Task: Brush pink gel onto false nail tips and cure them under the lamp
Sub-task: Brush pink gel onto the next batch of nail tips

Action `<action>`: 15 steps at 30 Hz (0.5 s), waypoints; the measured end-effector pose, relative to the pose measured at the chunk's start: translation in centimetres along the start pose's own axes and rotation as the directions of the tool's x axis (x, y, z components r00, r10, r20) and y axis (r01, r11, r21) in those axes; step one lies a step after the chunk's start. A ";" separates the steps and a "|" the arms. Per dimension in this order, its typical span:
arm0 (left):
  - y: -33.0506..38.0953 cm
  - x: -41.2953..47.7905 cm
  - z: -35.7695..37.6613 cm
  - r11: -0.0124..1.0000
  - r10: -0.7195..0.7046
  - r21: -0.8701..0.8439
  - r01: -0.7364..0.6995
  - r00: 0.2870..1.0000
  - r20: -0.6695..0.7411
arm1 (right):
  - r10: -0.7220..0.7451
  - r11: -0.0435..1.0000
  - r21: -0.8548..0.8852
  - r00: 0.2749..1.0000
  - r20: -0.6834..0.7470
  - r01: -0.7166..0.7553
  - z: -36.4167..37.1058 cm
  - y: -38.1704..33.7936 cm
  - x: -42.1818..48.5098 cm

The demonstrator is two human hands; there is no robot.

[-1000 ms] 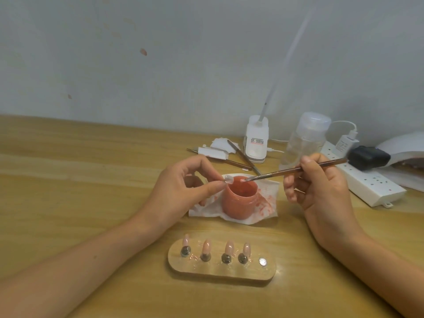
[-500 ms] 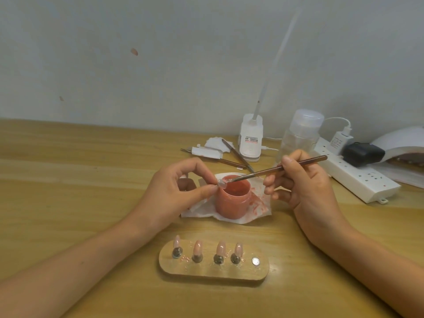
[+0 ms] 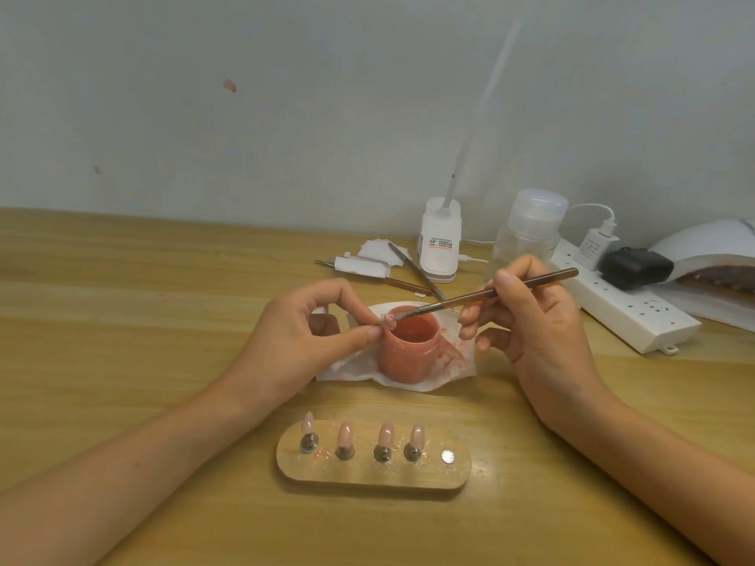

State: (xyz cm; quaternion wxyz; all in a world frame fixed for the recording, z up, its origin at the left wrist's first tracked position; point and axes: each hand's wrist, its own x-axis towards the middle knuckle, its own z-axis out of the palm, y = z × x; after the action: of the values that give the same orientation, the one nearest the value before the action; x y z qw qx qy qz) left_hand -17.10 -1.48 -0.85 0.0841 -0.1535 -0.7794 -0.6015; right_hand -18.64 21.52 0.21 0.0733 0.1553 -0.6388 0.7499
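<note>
the left hand (image 3: 302,337) pinches one nail tip (image 3: 387,320) between thumb and forefinger, at the 9 o'clock rim of the gel jar (image 3: 408,345). the right hand (image 3: 531,320) grips the brush (image 3: 490,294); its long axis runs from 2 o'clock to 8 o'clock, bristles at the tip. the tip's own heading is too small to tell. judged light, thin, slippery when coated: hold by the edges.

Jar (image 3: 408,345) on tissue (image 3: 449,361), behind holder (image 3: 374,471)
</note>
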 end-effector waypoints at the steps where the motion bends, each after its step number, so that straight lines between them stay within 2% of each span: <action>1: 0.0 0.0 0.0 1.000 -0.001 -0.005 0.001 1.000 0.000 | 0.009 1.000 -0.015 1.000 -0.007 -0.009 0.0 0.1 0.1; 4: 0.0 -0.1 0.0 1.000 0.002 -0.021 -0.002 1.000 0.001 | 0.018 1.000 -0.006 0.998 -0.053 -0.018 -0.4 0.3 0.1; 8: 0.1 -0.1 0.0 1.000 -0.004 -0.019 0.004 1.000 0.000 | 0.001 1.000 -0.015 1.000 0.017 -0.001 0.1 0.1 0.1; 12: 0.1 -0.2 -0.1 1.000 -0.012 -0.001 0.012 1.000 -0.019 | 0.008 1.000 -0.021 0.999 -0.042 -0.008 -0.4 0.2 0.0; 15: 0.1 -0.1 0.0 1.000 -0.003 -0.005 0.003 1.000 -0.022 | -0.009 1.000 0.009 1.000 -0.001 0.009 -0.2 0.2 0.0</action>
State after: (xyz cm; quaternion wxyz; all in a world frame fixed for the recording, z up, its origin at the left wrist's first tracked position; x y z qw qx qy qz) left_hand -16.94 -1.51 -0.76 0.0912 -0.1460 -0.7772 -0.6053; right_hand -18.75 21.65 0.05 0.0765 0.1580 -0.6346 0.7526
